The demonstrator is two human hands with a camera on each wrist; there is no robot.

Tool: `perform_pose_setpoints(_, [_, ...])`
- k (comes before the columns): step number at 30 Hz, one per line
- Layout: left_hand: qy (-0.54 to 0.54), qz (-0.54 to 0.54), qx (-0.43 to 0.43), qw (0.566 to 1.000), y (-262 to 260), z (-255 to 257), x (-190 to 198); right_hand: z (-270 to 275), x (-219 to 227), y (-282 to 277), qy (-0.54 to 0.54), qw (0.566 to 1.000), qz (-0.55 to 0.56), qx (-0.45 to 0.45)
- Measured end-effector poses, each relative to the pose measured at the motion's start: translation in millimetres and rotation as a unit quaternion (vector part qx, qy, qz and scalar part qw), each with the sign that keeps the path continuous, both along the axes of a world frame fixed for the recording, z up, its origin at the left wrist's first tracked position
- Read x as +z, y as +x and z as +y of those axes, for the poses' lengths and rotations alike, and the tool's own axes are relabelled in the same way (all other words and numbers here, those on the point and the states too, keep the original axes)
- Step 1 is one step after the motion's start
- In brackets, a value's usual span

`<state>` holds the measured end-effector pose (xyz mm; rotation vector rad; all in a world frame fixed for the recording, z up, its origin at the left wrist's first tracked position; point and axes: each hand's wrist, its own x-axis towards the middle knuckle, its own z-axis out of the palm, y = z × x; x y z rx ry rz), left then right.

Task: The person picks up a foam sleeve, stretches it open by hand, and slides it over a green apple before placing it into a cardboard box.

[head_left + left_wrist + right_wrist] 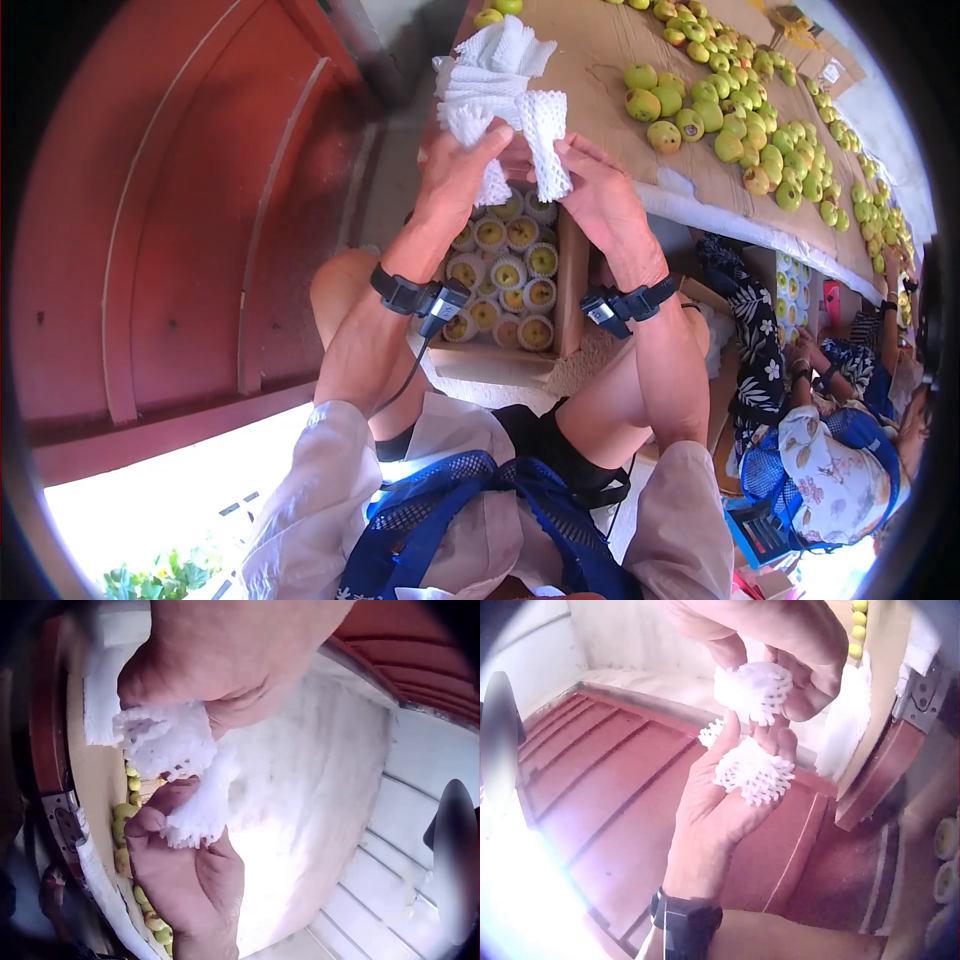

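My left hand (pixel 452 175) grips a white foam net sleeve (pixel 493 186), its mesh bunched along the palm under the thumb. Close beside it, my right hand (pixel 603 200) pinches another foam net sleeve (pixel 545 140) between thumb and fingers. In the right wrist view the netting in the left hand (pixel 751 771) sits just below the netting in the right hand (pixel 761 686). Beyond the hands, a pile of white foam nets (pixel 497 62) lies at the table's corner. Below them stands a cardboard box (pixel 572 290) of apples (pixel 508 274) in foam nets.
Many loose green apples (pixel 735 120) spread over the cardboard-covered table (pixel 590 60) to the right. A red metal panel (pixel 180 220) rises on the left. Another person (pixel 835 450) sits at the right, near a second box of wrapped fruit (pixel 790 290).
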<state>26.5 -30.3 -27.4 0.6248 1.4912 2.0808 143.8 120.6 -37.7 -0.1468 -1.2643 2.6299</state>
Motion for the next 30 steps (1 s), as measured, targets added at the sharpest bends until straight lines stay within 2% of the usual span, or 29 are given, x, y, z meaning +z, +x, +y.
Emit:
perform_pose_setpoints(4, [-0.1,0.019,0.035,0.994,-4,-1,-3,-8,6,-2,-0.056,0.998,0.012,0.037])
perform_pose_setpoints(7, [-0.046,-0.011,0.042,0.998,-1,3,-1,-9,1,-6,-0.057,0.997,0.013,0.058])
perform_pose_setpoints(10, [0.007,-0.079,0.0,0.997,3,6,5,-9,-1,-9,-0.062,0.995,0.024,0.07])
perform_pose_setpoints(14, [0.018,-0.056,-0.055,0.997,-6,4,-4,-12,2,-8,-0.036,0.997,0.02,0.059])
perform_pose_setpoints(16, [0.023,-0.054,-0.068,0.996,3,4,8,-13,2,-10,-0.023,0.998,0.021,0.052])
perform_pose_setpoints(19, [-0.016,-0.047,-0.022,0.999,3,6,4,-12,-3,-13,0.015,0.999,0.003,0.036])
perform_pose_setpoints(22, [-0.004,-0.035,0.013,0.999,3,10,1,-10,-1,-12,0.014,1.0,-0.006,0.028])
perform_pose_setpoints(25, [-0.005,-0.036,-0.036,0.999,0,5,1,-14,6,-11,0.015,1.0,-0.009,0.024])
perform_pose_setpoints(30, [-0.023,-0.047,-0.02,0.998,1,8,-2,-14,-3,-14,0.037,0.998,-0.045,0.017])
